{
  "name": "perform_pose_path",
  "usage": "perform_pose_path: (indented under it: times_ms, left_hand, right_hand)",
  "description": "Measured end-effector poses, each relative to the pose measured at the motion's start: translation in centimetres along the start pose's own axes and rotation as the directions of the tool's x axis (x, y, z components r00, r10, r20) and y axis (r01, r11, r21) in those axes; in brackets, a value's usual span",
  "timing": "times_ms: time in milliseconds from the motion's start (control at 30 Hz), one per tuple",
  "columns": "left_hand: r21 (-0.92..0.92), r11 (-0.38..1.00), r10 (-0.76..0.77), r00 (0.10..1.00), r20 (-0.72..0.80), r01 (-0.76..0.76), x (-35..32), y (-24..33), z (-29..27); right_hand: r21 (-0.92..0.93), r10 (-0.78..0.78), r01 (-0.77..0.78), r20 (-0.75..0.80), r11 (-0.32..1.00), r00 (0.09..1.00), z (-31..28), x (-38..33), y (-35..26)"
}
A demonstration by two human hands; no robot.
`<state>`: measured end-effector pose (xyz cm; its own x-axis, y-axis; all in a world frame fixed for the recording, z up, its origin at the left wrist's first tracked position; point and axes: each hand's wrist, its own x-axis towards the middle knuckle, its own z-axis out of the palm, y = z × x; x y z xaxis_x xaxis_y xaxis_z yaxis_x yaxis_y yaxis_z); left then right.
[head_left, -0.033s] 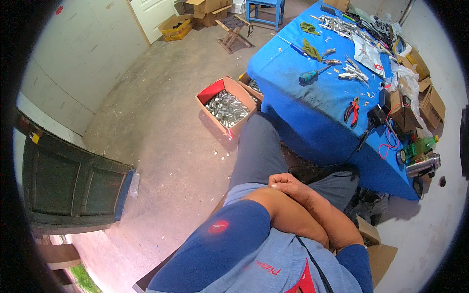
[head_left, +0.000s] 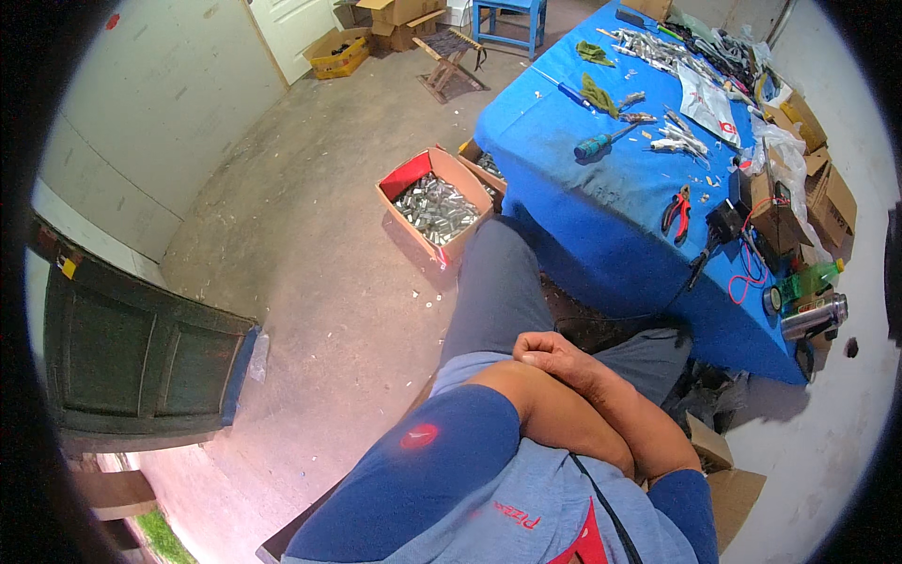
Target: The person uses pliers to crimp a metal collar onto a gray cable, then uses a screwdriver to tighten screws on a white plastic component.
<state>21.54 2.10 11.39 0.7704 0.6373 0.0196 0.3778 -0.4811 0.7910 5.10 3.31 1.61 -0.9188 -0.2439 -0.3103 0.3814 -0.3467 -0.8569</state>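
Across the person's lap, both arms lie folded almost exactly as in the earlier frame; the right hand [head_left: 550, 352] sits only very slightly farther left and higher in the view. The tools on the blue-covered table [head_left: 554, 132] and the filled carton [head_left: 406, 177] on the floor keep their former positions.

The right forearm [head_left: 639, 409] runs forward and to the left from its bent elbow, crossing over the left arm [head_left: 554, 414]. The right hand rests on that arm, back uppermost, its fingers curled together; whether they enclose anything cannot be told. The left forearm passes beneath the right arm, so that the left hand is hidden and its grip cannot be determined.

Small silvery metal pieces [head_left: 437, 211] fill the carton, which stands just beside the trousered left leg [head_left: 493, 296]. On the table, well apart from the right hand, lie red-handled pliers [head_left: 682, 200] near the side edge and, farther forward, a screwdriver [head_left: 592, 147] with a blue-green handle. A metal flask [head_left: 814, 318] lies tilted at the table's near right corner.
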Motion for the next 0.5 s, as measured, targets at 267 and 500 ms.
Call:
perform_pose_path:
  times_ms: [267, 500]
  left_hand:
    - [0.007, 1.000, 0.013, 1.000, 0.006, -0.013, 0.2, 0.3, 0.0]
    - [0.004, 1.000, 0.001, 1.000, 0.005, -0.001, 0.4, -0.4, 0.1]
  right_hand:
    - [0.196, 0.057, -0.077, 0.110, 0.977, 0.992, 1.0, 0.1, -0.8]
    - [0.084, 0.041, -0.041, 0.004, 0.996, 0.999, 0.5, 0.2, 0.0]
